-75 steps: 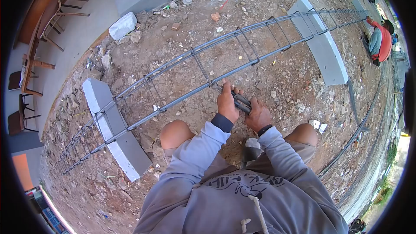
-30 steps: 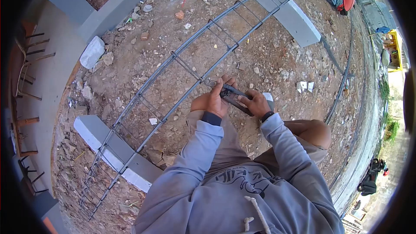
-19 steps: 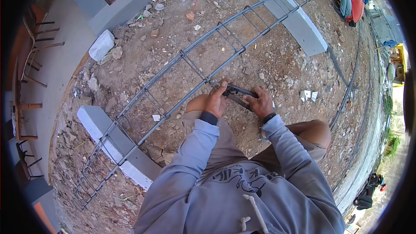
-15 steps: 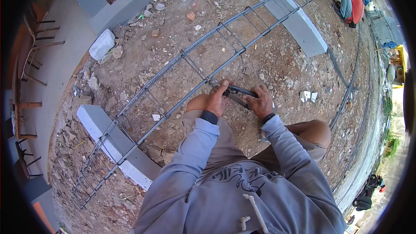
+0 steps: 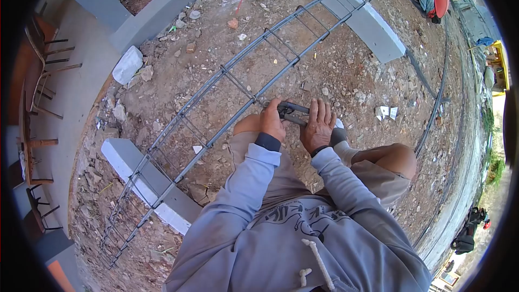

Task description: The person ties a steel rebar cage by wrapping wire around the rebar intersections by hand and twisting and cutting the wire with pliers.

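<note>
Pincers (image 5: pixel 285 109), one pair: head pinched in the left hand (image 5: pixel 272 119), nearer the rebar cage (image 5: pixel 254 98) spanning two grey blocks' edges (image 5: pixel 374 33); handles run rightward beneath the right hand's (image 5: pixel 319 128) straightened fingers, closure unclear.

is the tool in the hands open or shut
The tool is open at the handles: a gap shows between them. Jaws: cannot tell, the left hand hides them.

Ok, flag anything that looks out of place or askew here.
Two minor things: white scraps lie loose on the brown dirt, right of the right hand, conspicuous by colour; and the rebar cage looks slightly bowed, though the wide lens may cause that.
</note>
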Motion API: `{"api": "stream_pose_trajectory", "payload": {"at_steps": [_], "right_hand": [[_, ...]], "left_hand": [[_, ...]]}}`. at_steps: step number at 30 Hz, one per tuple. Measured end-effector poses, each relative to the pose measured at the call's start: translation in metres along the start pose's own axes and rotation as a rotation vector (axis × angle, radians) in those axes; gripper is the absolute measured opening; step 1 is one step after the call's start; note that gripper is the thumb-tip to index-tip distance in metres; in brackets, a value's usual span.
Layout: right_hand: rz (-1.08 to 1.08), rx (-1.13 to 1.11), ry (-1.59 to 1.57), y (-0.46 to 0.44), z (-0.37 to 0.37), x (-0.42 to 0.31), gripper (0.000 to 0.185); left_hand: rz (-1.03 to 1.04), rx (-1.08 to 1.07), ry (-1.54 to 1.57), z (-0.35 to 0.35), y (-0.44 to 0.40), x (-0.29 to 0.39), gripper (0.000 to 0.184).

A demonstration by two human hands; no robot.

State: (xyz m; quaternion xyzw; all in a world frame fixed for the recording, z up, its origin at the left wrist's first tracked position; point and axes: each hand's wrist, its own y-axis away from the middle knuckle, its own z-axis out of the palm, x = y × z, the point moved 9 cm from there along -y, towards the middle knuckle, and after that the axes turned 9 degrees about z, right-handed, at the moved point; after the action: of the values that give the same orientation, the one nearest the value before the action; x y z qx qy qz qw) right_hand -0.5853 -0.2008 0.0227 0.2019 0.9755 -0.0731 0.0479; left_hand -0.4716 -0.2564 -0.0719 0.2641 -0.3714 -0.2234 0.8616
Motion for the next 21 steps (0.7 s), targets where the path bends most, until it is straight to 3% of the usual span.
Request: {"api": "stream_pose_trajectory", "payload": {"at_steps": [4, 7, 10, 16, 21], "right_hand": [[-0.035, 0.063, -0.073, -0.008, -0.007, 0.0, 0.067], [-0.043, -0.039, -0.051, -0.015, -0.005, -0.001, 0.035], [-0.102, -0.084, -0.039, -0.022, -0.007, -0.002, 0.027], [-0.278, -0.201, -0.078, -0.034, 0.003, 0.002, 0.029], [-0.191, -0.508, -0.2, -0.027, 0.026, 0.007, 0.025]], "left_hand": [[-0.009, 0.053, 0.045, 0.002, 0.001, 0.002, 0.027], [-0.01, 0.039, 0.013, 0.001, 0.0, 0.0, 0.024], [-0.005, 0.034, 0.03, 0.006, 0.006, 0.002, 0.024], [0.03, -0.062, 0.054, 0.005, 0.006, -0.009, 0.025], [0.077, -0.151, 0.143, 0.005, 0.002, -0.012, 0.035]]}}
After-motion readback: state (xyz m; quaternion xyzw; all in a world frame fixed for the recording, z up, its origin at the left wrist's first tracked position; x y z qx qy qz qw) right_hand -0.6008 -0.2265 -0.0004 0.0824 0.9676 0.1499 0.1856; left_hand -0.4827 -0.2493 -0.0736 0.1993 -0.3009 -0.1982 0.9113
